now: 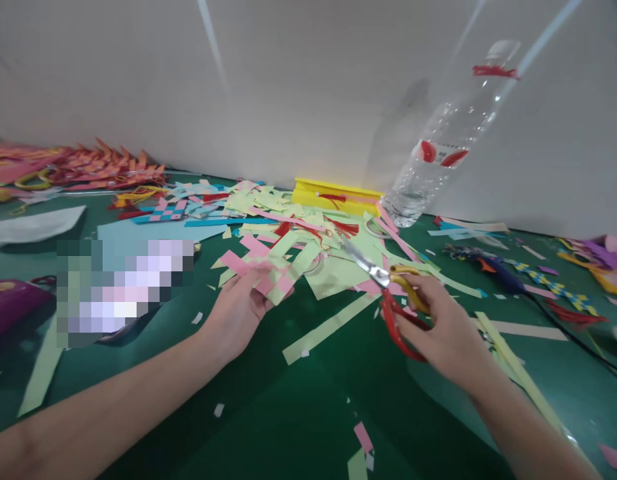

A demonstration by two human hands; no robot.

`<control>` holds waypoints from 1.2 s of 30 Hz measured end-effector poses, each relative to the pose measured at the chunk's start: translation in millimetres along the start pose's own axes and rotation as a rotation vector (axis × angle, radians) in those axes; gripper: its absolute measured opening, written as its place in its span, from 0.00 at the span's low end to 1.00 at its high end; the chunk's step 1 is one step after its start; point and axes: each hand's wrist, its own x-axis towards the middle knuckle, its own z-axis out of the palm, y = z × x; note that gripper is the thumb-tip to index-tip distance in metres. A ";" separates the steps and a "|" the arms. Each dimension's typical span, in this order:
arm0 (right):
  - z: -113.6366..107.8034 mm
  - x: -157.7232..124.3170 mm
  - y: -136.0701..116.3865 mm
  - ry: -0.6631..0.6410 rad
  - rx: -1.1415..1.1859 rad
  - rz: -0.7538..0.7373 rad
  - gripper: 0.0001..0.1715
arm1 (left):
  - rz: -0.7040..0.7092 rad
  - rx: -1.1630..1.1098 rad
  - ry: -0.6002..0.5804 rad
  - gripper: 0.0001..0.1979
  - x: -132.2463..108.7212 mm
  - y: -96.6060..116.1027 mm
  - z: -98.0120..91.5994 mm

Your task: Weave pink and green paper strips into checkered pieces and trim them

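My left hand [237,309] is closed on a woven paper piece [268,263] made of pink and pale green strips, held just above the green table [298,400]. My right hand [441,327] grips scissors [388,287] with red and yellow handles. Their metal blades point up and left toward the paper pile and look nearly shut. The scissors are a short way to the right of the woven piece, not touching it.
Loose paper strips [328,327] and scraps litter the table. A yellow box [336,195] and a clear plastic bottle [438,153] stand by the white wall. Finished woven pieces [108,170] lie far left, more coloured ones [538,277] at right. A blurred-out patch [123,283] sits left.
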 end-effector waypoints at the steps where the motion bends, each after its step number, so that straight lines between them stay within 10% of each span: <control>1: 2.9 -3.3 -3.6 0.006 -0.106 -0.056 0.30 | -0.001 0.000 -0.006 0.04 -0.3 -0.3 0.3; 8: 22.6 -16.0 -16.2 0.076 -0.440 -0.310 0.29 | -0.012 -0.003 -0.057 0.07 -5.9 -1.7 4.4; 36: 28.6 -18.3 -8.7 0.147 -0.386 -0.313 0.21 | -0.105 0.094 -0.274 0.10 -14.2 -14.1 2.7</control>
